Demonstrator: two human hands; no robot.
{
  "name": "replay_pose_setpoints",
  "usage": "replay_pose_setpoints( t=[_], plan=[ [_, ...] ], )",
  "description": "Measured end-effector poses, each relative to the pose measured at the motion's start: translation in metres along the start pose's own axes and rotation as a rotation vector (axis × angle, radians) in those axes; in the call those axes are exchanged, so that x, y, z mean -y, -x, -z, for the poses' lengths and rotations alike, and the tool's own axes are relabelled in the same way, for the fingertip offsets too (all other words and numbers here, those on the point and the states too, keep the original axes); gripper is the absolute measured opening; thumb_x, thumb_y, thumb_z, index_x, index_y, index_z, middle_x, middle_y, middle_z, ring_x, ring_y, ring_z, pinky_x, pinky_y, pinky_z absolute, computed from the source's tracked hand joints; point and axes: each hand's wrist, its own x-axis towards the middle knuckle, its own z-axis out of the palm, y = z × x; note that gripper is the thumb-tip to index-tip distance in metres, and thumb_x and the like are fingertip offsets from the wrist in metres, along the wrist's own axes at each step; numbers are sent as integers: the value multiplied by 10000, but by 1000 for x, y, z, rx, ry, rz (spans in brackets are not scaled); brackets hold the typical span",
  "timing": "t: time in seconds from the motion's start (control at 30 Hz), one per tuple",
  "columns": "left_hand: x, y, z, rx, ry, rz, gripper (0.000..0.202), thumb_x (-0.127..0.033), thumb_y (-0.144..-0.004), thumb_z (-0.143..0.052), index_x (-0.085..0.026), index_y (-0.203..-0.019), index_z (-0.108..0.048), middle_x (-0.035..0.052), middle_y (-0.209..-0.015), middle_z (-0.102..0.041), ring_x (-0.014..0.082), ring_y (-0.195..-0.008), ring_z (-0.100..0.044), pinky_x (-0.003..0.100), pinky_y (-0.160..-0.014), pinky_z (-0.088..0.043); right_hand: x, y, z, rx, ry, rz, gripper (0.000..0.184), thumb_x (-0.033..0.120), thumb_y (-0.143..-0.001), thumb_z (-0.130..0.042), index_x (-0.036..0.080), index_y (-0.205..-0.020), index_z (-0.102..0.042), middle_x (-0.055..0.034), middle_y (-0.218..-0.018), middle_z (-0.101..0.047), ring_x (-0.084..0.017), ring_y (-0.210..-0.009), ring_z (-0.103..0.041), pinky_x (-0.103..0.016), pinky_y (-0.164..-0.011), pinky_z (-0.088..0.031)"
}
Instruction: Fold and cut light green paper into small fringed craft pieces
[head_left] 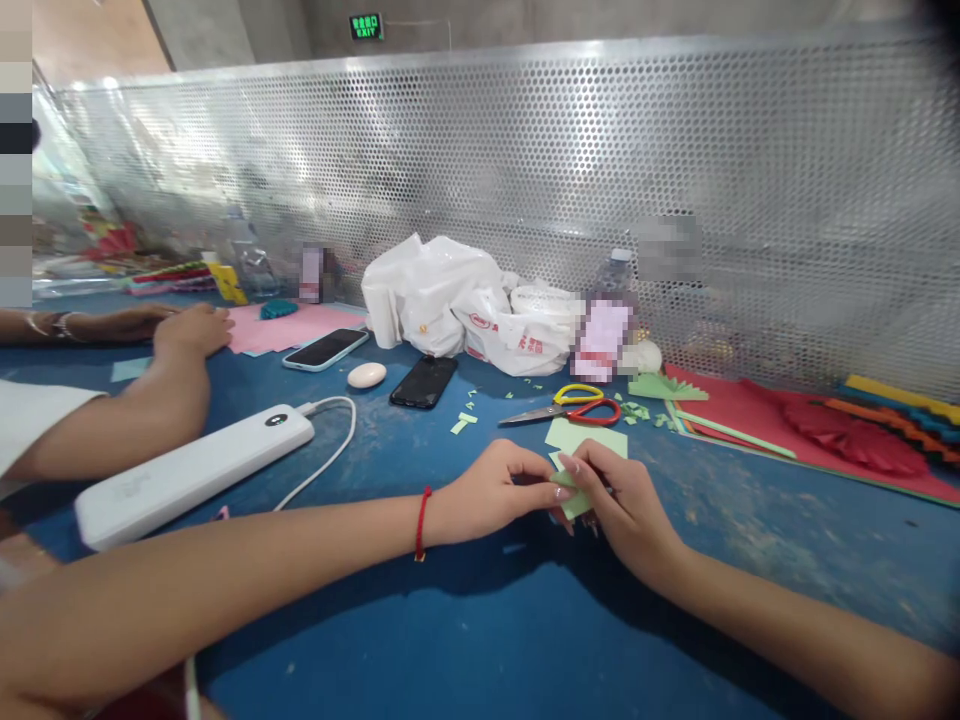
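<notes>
My left hand (499,490), with a red string bracelet (421,522) on its wrist, and my right hand (622,510) meet just above the blue table (420,640). Between their fingertips both pinch a small folded piece of green paper (574,497). A paler green paper sheet (585,436) lies just beyond them, partly under the fingers. Red-handled scissors (562,407) rest further back, their yellow and red loops nearest my right hand. Small green paper scraps (636,410) are scattered near the scissors.
A co-worker's forearms (112,420) rest at left beside a white power bank (191,475) with its cable. Farther back lie several items: two phones (326,349), a white plastic bag (450,300), pink paper (289,328), and red paper (742,420). A perforated metal screen (480,170) stands behind.
</notes>
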Motion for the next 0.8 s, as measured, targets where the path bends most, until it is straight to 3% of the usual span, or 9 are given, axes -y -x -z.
replay_pose_setpoints(
  t=[0.17, 0.8],
  plan=[
    [0, -1, -1, -35, -85, 0, 371, -436, -845, -644, -89, -759, -743, 93, -764, -749, 166, -702, -673, 221, -670, -498, 0, -7, -1, 41, -106, -64, 387, 466, -968, -456, 205, -684, -468, 27, -550, -533, -115, -494, -484, -226, -488, -360],
    [5, -5, 4, 12, -110, 9, 255, -319, -854, -637, -101, -833, -765, 87, -809, -767, 163, -731, -701, 202, -680, -517, 1, -7, 1, 37, -164, -65, 347, 439, -962, -489, 199, -710, -498, 31, -561, -557, -104, -490, -498, -220, -494, -370]
  ],
)
